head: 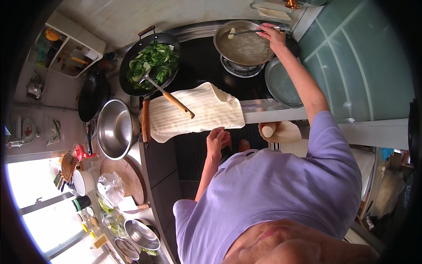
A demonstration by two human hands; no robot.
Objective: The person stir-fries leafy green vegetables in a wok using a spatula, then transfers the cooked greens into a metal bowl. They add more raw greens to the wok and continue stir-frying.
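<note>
My right hand [273, 37] grips dark chopsticks [247, 31] above a metal pan [219, 46] with a patterned inner wall. At their tips is a pale piece of food [232, 33]. Cloudy, bubbling liquid [249, 48] fills the pan's bottom. My left hand [218, 140] hangs low before the stove, fingers curled, nothing visible in them. Just beyond it, a cream ribbed towel [204, 107] drapes over the counter edge. A black wok [124, 77] holds leafy greens [153, 64]; a wooden-handled spatula [178, 104] rests in it, its handle reaching over the towel.
A round lid [283, 82] lies right of the pan, under my forearm. The wok's wooden handle [146, 120] juts past the counter edge. On the left counter are a steel bowl [115, 128], a round cutting board [136, 175] with a cleaver [128, 204], and more bowls [142, 234].
</note>
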